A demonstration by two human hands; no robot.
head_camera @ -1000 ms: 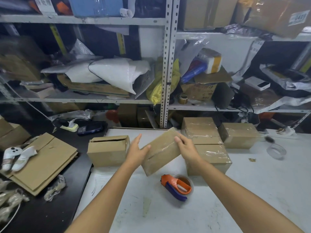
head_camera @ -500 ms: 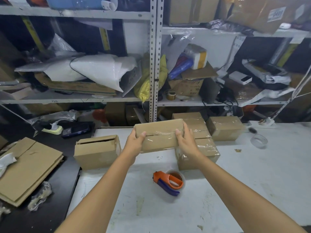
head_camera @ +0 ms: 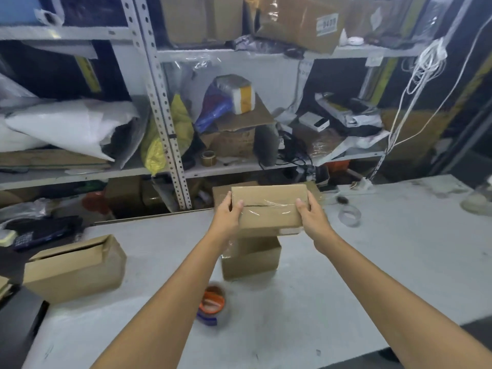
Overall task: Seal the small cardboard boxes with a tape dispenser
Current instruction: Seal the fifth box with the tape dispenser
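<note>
lifted farther out than before: fingers curl round both ends of taped box [head_camera: 269, 209], left hand [head_camera: 229, 213] at 9 o'clock, right hand [head_camera: 311, 215] at 3, above stacked box [head_camera: 250, 258]; tape dispenser [head_camera: 211, 306] at 6 on table [head_camera: 386, 262].

Brown cardboard box [head_camera: 269, 209] under glossy clear tape; orange-and-blue tape dispenser [head_camera: 211, 304]; whitish scuffed worktop [head_camera: 399, 262]; yellow bag [head_camera: 159, 145]; white plastic bag [head_camera: 66, 126]; grey perforated shelf post [head_camera: 159, 102].

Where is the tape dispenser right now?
Head view, lower centre: the tape dispenser lies on the white table, just nearer the camera than the taped box standing there.
</note>
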